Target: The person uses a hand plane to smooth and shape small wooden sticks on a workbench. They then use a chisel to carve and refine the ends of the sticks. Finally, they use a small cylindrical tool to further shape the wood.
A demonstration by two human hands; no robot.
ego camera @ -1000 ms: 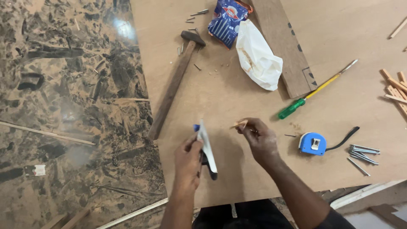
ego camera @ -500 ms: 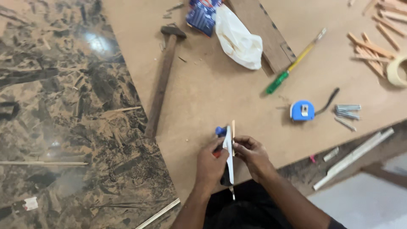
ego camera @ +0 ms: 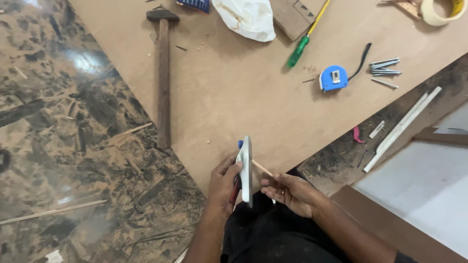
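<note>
The left hand (ego camera: 225,184) is gripping a white utility knife (ego camera: 246,169) upright. The right hand (ego camera: 291,193) is pinching a thin wooden stick (ego camera: 262,168) against its blade, over the plywood board's (ego camera: 234,92) edge.

Left hand (ego camera: 223,182) is gripping a flat tool (ego camera: 246,170) upright at the board's (ego camera: 234,92) near edge, right hand (ego camera: 290,192) pressing a thin stick (ego camera: 262,168) against it from the right. Hammer (ego camera: 163,73) is lying beyond-left of the grip; tape measure (ego camera: 334,78), screwdriver (ego camera: 304,41) and nails (ego camera: 385,68) are sitting beyond-right.
</note>
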